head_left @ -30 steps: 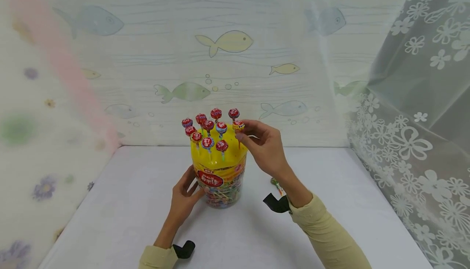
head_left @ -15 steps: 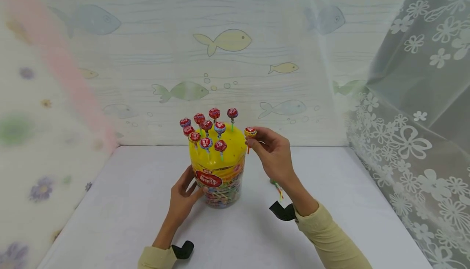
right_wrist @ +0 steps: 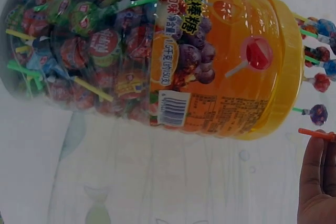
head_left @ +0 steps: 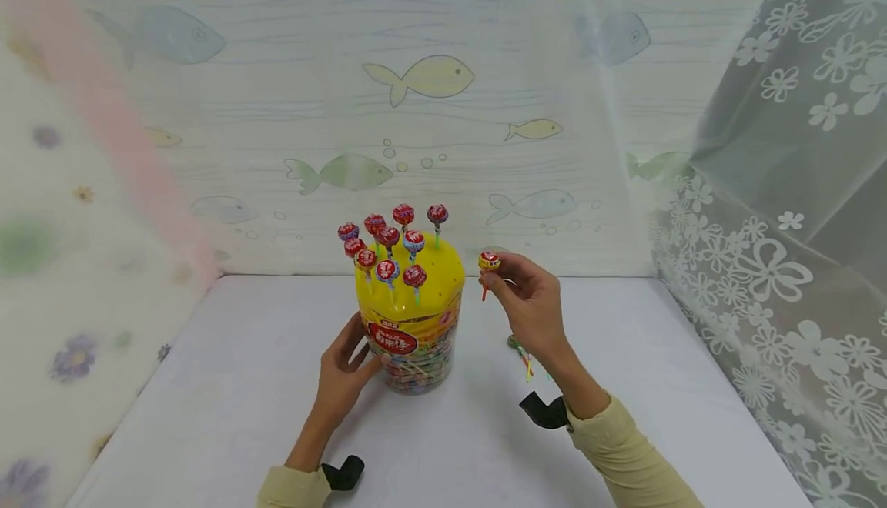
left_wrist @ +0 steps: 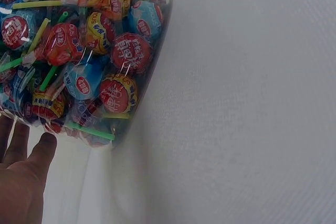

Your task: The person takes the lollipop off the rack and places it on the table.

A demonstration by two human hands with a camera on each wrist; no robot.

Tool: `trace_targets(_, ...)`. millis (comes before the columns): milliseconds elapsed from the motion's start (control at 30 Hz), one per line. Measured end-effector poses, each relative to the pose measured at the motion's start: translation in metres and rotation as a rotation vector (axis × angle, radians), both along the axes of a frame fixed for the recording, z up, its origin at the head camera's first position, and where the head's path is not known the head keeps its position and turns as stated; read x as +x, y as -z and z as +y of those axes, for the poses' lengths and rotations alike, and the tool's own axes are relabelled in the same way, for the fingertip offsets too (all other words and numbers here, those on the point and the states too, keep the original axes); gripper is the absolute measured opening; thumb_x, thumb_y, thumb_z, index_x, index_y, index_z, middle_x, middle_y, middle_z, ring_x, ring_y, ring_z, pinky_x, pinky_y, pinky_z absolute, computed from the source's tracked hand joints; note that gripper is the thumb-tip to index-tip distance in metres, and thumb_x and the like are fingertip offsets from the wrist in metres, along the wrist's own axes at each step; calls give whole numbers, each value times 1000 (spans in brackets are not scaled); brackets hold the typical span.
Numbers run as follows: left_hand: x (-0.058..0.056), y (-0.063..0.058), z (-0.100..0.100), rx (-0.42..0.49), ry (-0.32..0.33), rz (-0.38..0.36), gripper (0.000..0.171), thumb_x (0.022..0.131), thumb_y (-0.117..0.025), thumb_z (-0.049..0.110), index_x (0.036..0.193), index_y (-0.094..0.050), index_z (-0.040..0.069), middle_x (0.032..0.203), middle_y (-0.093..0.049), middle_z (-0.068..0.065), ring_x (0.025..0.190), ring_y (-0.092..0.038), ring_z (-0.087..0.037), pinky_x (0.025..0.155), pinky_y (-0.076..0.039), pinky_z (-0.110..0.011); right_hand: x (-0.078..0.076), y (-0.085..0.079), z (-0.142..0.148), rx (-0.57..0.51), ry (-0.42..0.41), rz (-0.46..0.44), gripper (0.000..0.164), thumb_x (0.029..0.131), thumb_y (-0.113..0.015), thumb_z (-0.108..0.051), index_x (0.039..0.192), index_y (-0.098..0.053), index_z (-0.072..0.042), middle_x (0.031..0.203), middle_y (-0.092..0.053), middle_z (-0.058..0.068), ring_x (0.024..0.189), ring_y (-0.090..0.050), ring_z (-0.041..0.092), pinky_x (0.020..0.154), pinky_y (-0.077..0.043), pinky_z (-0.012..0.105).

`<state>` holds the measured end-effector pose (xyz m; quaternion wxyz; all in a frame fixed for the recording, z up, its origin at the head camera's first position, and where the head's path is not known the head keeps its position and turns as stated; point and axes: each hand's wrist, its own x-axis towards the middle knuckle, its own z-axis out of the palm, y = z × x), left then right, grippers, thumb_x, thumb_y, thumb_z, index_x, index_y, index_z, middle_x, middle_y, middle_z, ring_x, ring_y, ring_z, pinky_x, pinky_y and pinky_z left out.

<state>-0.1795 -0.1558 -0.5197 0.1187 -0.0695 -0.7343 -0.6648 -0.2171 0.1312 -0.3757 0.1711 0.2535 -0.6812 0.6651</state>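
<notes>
At far left, well away from both hands, a flowered cloth (head_left: 76,354) hangs beside the white desk (head_left: 229,385). A pale yellow sleeve (head_left: 294,486) and a black wrist piece (head_left: 344,473) show below the left hand (head_left: 343,373), whose thumb and fingers, loosely spread, rest against the lower left side of a large jar (head_left: 423,369). The jar stands upright on the desk, just right of that hand, its clear wall packed with wrapped candies (left_wrist: 86,77) at the fingertips. A red oval label (head_left: 393,339) sits above and right of the same hand. Higher still, ten lollipops (head_left: 387,270) stand by their sticks in the yellow lid (head_left: 443,285), most of them toward the left hand's side. Behind both hands stretches a fish-print backdrop (head_left: 263,131). Right of the lid and apart from it, the right hand (head_left: 533,300) pinches a yellow-and-red lollipop (head_left: 489,261) between thumb and fingers, its orange stick (head_left: 484,292) pointing down. Loose lollipops (head_left: 514,343) lie on the desk below that hand, partly hidden by the wrist; how many cannot be told. Well right of the right hand, white flowered lace (head_left: 778,281) drapes the far side.
</notes>
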Motion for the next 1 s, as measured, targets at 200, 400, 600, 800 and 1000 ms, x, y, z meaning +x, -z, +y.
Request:
trace_targets(200,0,0,0,1,5,-2,81,91,-75,5,160,-33,15,160,-42,-9,147,-39,-32,117,-39,-46,-1,9,7,-1,28,-29,24,94,-66,5,118,-65,8,102,-71,11,92,-71,12,86,-62,24)
trace_targets(400,0,0,0,4,5,1,81,91,-76,5,159,-34,16,159,-43,-7,147,-40,-31,117,-39,-45,-2,20,14,-15,40,-57,24,94,-67,6,118,-65,10,99,-73,4,89,-71,12,84,-63,25)
trace_targets(600,0,1,-1,-3,4,8,81,91,-76,6,160,-33,15,159,-42,-8,147,-39,-32,117,-39,-44,-1,33,22,1,70,-108,25,94,-68,5,118,-66,8,100,-72,13,90,-72,10,83,-63,25)
trace_targets(800,0,2,-1,-1,1,-5,81,91,-75,7,160,-32,15,160,-41,-9,147,-39,-32,116,-40,-42,0,49,30,23,97,-176,25,95,-68,2,119,-65,9,96,-72,-3,90,-71,8,82,-62,22)
trace_targets(1000,0,1,0,4,-2,-1,81,91,-76,6,159,-34,16,159,-43,-7,146,-42,-24,116,-40,-42,0,67,41,48,139,-251,25,95,-68,1,119,-65,10,96,-73,-1,89,-72,6,81,-63,23)
